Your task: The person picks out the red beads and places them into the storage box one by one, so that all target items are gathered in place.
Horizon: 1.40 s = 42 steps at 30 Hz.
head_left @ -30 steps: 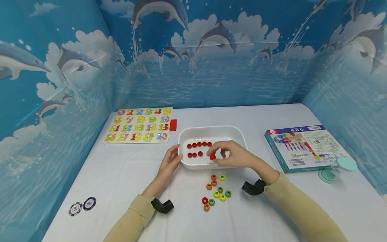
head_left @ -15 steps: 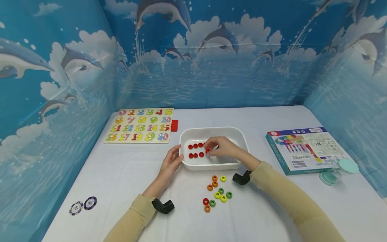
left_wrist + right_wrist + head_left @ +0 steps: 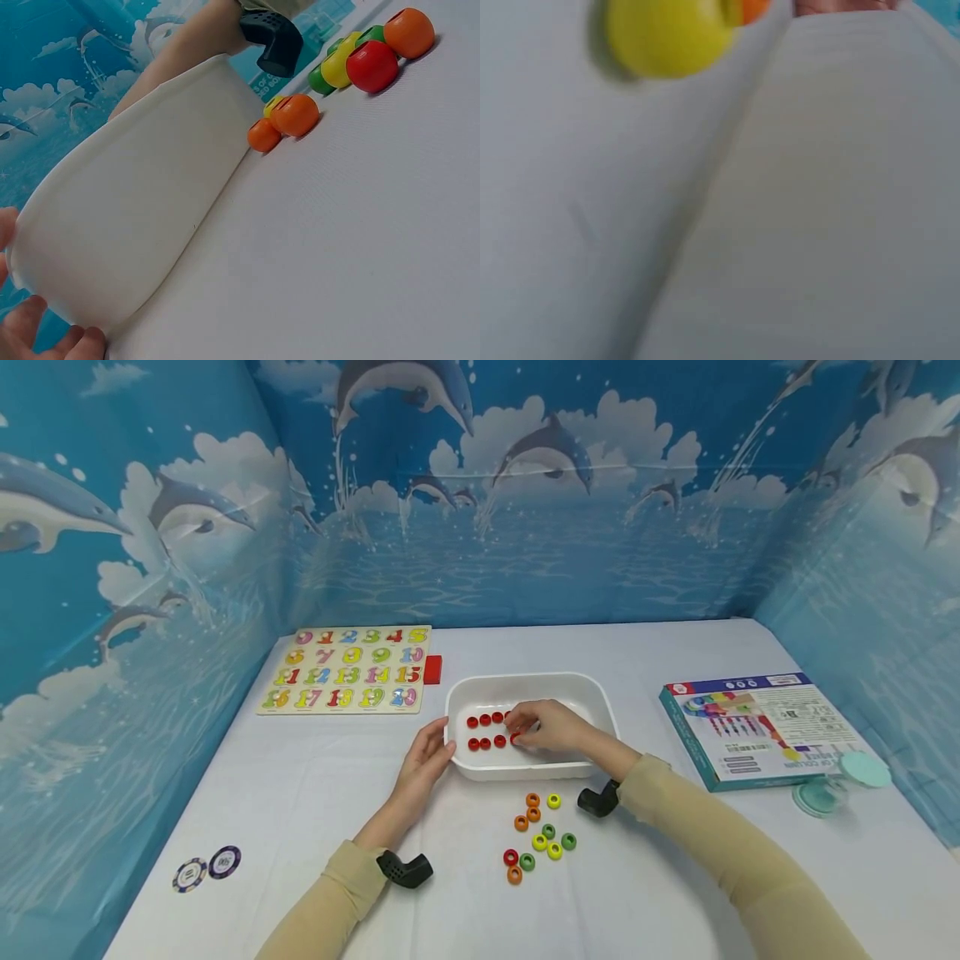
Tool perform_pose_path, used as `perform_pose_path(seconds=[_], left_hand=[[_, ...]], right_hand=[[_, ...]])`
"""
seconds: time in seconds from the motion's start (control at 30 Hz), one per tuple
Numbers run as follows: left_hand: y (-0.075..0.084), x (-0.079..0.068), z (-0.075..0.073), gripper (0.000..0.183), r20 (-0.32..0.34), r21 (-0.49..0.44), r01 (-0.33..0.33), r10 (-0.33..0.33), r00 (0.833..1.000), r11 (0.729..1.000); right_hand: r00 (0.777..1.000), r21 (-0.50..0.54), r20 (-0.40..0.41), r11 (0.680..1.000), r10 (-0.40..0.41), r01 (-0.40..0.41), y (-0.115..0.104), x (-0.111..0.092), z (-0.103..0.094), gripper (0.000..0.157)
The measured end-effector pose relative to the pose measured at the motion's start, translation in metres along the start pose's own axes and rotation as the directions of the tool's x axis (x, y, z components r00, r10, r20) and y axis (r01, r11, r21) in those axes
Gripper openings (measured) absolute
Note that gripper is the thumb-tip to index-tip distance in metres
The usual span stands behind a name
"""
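Note:
Inside the white plastic tray (image 3: 540, 772), my right hand (image 3: 553, 727) pinches a red bead (image 3: 514, 738) between thumb and fingers, low near the tray floor. That bead is partly hidden by the fingertips. Red beads stand in two rows in the tray: a back row (image 3: 485, 720), its right end covered by the hand, and a front row (image 3: 485, 743). My left hand (image 3: 420, 768) holds the tray's left end, thumb by the near corner; in the left wrist view its fingers (image 3: 26, 319) touch the outer wall. The right wrist view shows only the tray wall (image 3: 817, 187) and blurred beads.
Loose orange (image 3: 533, 814), yellow (image 3: 539, 842), green (image 3: 568, 842) and red beads lie in front of the tray. A number board (image 3: 345, 672) and red block (image 3: 432, 670) lie back left. At right are a flat box (image 3: 750, 727) and lidded jar (image 3: 817, 797); two round chips (image 3: 224, 862) lie front left.
My right hand has moved left and a little down into the tray with the red bead, to the right end of the front row. My left hand has stayed at the tray's left end.

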<state>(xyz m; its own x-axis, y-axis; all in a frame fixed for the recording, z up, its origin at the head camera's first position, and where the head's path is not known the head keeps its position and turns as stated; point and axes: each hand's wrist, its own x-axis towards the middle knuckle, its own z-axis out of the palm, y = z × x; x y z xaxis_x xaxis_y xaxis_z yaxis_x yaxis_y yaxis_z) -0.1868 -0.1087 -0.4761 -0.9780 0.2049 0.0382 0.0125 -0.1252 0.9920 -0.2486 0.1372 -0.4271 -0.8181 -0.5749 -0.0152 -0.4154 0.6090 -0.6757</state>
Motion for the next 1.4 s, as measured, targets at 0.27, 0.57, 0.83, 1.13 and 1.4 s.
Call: perform_pose_path(seconds=[0.27, 0.57, 0.83, 1.13, 1.4], left_hand=[[-0.001, 0.0, 0.001, 0.051, -0.003, 0.002, -0.004, 0.004, 1.0, 1.0], [0.0, -0.001, -0.002, 0.055, 0.003, 0.008, -0.005, 0.005, 1.0, 1.0], [0.001, -0.001, -0.002, 0.052, 0.005, 0.002, 0.003, -0.003, 1.0, 1.0], [0.018, -0.008, 0.005, 0.05, 0.039, 0.018, 0.014, -0.015, 0.999, 1.0], [0.023, -0.01, 0.006, 0.05, 0.04, 0.027, 0.011, -0.012, 0.999, 1.0]], right_hand=[[0.978, 0.101, -0.144, 0.981, -0.153, 0.168, -0.027, -0.034, -0.016, 0.029], [0.951, 0.214, 0.05, 0.933, -0.306, 0.289, -0.052, -0.086, 0.017, 0.02], [0.906, 0.249, 0.205, 0.915, -0.369, 0.317, -0.045, -0.097, 0.049, 0.022], [0.9, 0.165, 0.275, 0.939, -0.337, 0.301, -0.041, -0.096, 0.058, 0.025], [0.909, 0.063, 0.238, 0.94, -0.341, 0.336, -0.044, -0.094, 0.061, 0.022]])
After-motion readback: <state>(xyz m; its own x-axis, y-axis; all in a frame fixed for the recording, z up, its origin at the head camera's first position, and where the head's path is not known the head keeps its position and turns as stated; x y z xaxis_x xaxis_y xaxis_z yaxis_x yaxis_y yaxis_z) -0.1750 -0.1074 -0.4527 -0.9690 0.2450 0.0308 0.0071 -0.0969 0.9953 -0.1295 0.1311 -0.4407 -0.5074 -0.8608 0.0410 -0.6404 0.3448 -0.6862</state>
